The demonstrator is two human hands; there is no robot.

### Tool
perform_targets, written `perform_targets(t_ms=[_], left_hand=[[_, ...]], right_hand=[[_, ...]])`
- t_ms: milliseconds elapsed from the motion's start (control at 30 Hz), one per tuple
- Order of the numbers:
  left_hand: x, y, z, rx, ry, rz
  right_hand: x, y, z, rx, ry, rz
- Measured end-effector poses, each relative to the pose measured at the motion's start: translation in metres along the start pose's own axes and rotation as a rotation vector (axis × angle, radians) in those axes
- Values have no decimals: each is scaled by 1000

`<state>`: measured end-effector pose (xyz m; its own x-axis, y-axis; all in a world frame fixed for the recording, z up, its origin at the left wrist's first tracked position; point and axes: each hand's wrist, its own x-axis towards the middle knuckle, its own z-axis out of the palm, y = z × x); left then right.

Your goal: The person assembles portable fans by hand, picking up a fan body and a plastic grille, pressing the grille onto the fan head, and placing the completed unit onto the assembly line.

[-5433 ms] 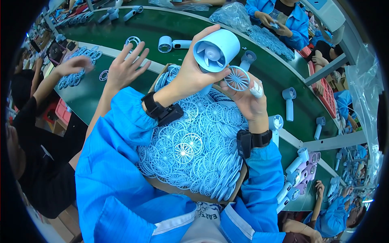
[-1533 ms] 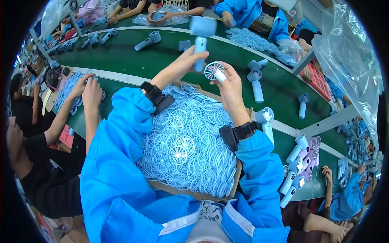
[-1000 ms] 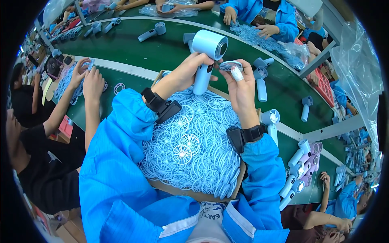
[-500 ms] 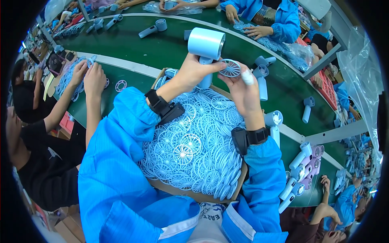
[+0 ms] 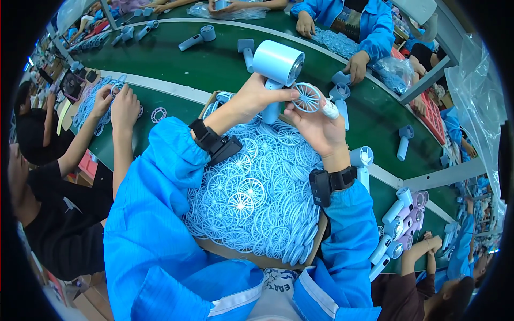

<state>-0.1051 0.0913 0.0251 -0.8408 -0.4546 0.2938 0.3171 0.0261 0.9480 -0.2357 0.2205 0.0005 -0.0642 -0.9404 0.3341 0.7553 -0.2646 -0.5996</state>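
Note:
My left hand (image 5: 254, 100) is closed around the handle of a light-blue handheld fan (image 5: 278, 60), whose round head points to the right with its open end showing. Between the fingers of my right hand (image 5: 320, 128) is a spoked round grille (image 5: 307, 98), held just beside the fan's open end and apart from its rim. White tape wraps one right fingertip. My left thumb reaches toward the grille's edge; whether it touches is unclear. Below both hands, many loose light-blue grilles (image 5: 267, 198) fill a cardboard box (image 5: 235, 258) at my lap.
A green conveyor (image 5: 375, 125) crosses ahead, carrying scattered fan bodies (image 5: 406, 142). Beside my right arm stands a fan with visible blades (image 5: 364, 158); farther right lie stacked blue and purple fans (image 5: 401, 224). At left, a co-worker's hands (image 5: 124, 104) handle blue rings.
The fan head and the grille have shifted slightly right, and the grille now faces me more. Across the conveyor, a co-worker's hand has reached onto a fan body. Belt items have slid left.

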Motion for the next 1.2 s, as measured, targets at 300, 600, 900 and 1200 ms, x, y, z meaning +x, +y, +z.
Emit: perform_targets(t_ms=[300, 600, 900, 1200], left_hand=[[3, 3, 14, -404, 122, -205], [-2, -16, 27, 249, -86, 155], [-3, -15, 23, 402, -51, 207], [-6, -9, 24, 430, -89, 190]], right_hand=[[2, 5, 5, -827, 370, -416], [1, 6, 21, -1846, 534, -848], [3, 5, 21, -1847, 503, -844], [3, 5, 21, -1856, 502, -881]])
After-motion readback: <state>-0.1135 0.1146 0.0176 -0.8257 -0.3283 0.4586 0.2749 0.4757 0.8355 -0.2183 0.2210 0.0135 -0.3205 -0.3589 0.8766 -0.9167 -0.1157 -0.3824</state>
